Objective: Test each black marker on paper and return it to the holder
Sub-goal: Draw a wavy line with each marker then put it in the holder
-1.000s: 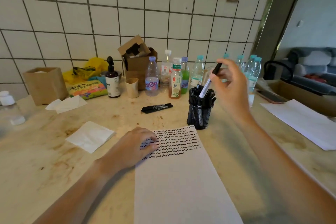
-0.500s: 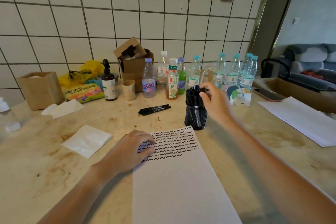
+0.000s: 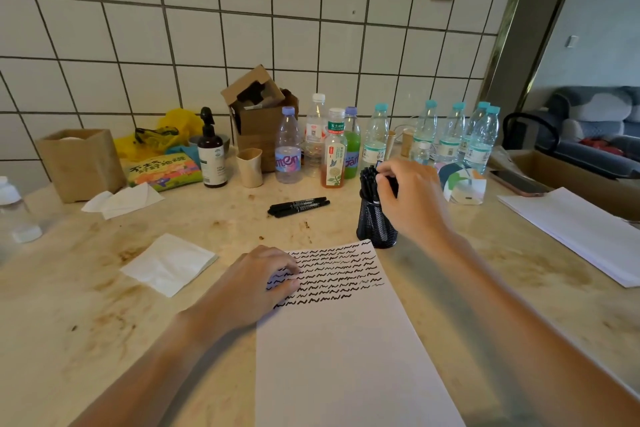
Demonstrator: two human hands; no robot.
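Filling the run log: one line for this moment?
right hand: fingers among black markers in black mesh holder | left hand: rests on scribbled white paper

I see a brown pump bottle (image 3: 211,152) standing near the tiled wall. Just left of it lies a colourful snack packet (image 3: 162,173), with a yellow bag (image 3: 173,130) behind that and a tan box (image 3: 81,163) further left. Right of the pump bottle stand a small beige cup (image 3: 250,167), an open cardboard box (image 3: 263,118) and a row of plastic bottles (image 3: 377,137). In front of it, nearer me, a folded white napkin (image 3: 169,265) lies flat. A phone (image 3: 519,182) rests far to its right.
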